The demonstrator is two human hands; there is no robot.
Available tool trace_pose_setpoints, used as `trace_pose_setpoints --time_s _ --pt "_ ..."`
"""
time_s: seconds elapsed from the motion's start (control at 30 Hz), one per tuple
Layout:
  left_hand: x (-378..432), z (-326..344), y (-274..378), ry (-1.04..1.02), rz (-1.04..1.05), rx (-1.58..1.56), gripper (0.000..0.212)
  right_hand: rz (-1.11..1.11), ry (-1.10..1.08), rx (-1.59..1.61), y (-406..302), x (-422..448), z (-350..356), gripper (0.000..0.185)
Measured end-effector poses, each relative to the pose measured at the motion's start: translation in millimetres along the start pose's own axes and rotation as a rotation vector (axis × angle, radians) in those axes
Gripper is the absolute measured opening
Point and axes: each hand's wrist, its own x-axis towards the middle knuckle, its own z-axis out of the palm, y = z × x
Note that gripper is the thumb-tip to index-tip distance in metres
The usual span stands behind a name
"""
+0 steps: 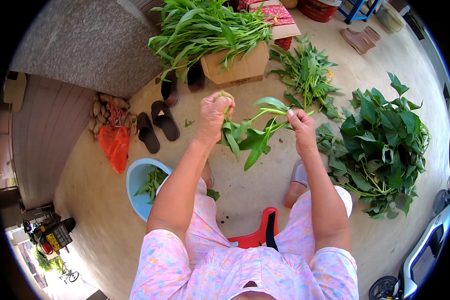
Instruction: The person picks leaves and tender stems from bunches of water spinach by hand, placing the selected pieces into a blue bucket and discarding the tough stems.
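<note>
Between my hands, above the floor, hang leafy green stems [257, 138]. My left hand [213, 112] is closed around some of them, with leaves drooping below the fist. My right hand [302, 125] pinches a pale green stem between thumb and fingers. Beyond them, a large heap of long-leaved greens [213, 30] lies on a cardboard box [238, 67]. A smaller pile of greens [309, 71] rests on the floor ahead to the right. Broad-leaved vines [386, 142] form a big bundle at the right. At the left, a light blue basin [133, 180] holds picked greens [153, 183].
Dark slippers [165, 120] and a red plastic bag [114, 146] beside root tubers [101, 112] lie at the left, near a grey stone block [86, 45]. A red seat [253, 238] is beneath me. Pinkish boots [360, 39] lie at the upper right.
</note>
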Motion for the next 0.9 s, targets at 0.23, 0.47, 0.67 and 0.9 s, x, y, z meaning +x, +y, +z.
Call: trace_pose_setpoints --time_s 0.23,0.47,0.67,0.9 --pt "14 -35 12 0.182 0.023 -0.199 0.016 0.154 0.005 0.269 0 2 -4 0.014" --pt "13 -50 10 0.149 -0.093 -0.108 0.012 0.345 0.000 0.621 -5 4 -2 0.013" --pt "3 -27 10 -0.214 -0.210 -0.165 0.007 0.392 -0.081 0.602 -13 -1 2 0.013" --pt "-2 7 -3 -0.326 -0.290 -0.136 0.014 0.349 -0.194 0.410 -5 -3 8 0.011"
